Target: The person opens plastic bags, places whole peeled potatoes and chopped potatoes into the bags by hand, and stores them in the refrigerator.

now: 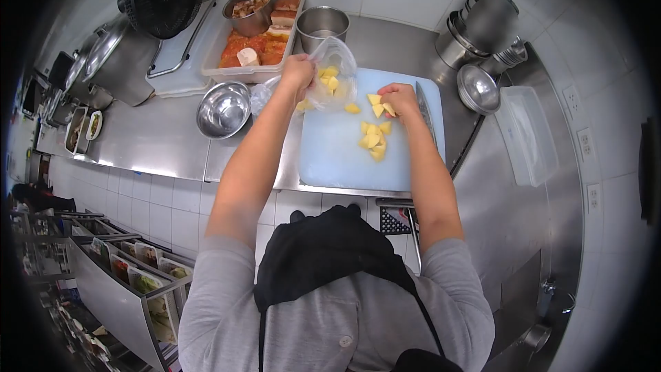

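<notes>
My left hand [299, 74] is closed on the edge of a clear plastic bag [344, 62], holding it up over the left rim of the light-blue cutting board [330, 158]. Yellow chunks, which look like cut potato, lie inside the bag. Over the board's upper right, my right hand [401, 101] has its fingers closed around several potato chunks [377, 105]. Just below it sits a small pile of potato chunks [373, 139]. One loose piece [352, 108] rests beside the bag. A knife [425, 114] lies along the board's right side, partly hidden by my right hand.
Left of the board stands a steel bowl [224, 110]. Behind are a steel pot [322, 25] and a plastic tub [206, 62] of orange-red marinated meat, with a smaller steel pot [249, 17] on it. Stacked steel bowls [478, 89] and a clear lidlike container [529, 138] are at right.
</notes>
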Action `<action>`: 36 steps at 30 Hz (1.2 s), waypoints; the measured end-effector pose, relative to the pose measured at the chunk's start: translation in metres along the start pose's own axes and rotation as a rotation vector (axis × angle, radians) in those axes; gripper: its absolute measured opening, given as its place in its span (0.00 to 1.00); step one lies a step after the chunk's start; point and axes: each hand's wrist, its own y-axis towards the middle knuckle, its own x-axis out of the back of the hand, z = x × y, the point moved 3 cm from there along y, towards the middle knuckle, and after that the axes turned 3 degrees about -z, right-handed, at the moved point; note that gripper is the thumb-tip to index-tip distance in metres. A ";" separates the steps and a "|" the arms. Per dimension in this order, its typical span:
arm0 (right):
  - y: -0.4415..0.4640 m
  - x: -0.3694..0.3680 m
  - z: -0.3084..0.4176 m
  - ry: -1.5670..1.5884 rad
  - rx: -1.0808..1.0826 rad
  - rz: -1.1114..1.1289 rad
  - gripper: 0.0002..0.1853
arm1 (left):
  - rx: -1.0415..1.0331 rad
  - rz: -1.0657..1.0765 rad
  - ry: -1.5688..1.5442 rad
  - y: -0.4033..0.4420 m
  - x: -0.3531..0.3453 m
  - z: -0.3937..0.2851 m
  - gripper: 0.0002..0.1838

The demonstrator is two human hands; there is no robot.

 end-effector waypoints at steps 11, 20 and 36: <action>-0.013 -0.016 0.063 0.925 -0.050 0.422 0.16 | 0.017 0.175 -0.295 -0.027 -0.034 -0.014 0.14; -0.016 -0.031 0.104 0.022 0.393 0.193 0.14 | -0.068 0.085 -0.366 -0.029 -0.015 -0.038 0.13; -0.043 0.008 -0.015 -0.796 0.529 -0.248 0.18 | -0.002 0.143 -0.374 -0.041 -0.012 -0.016 0.13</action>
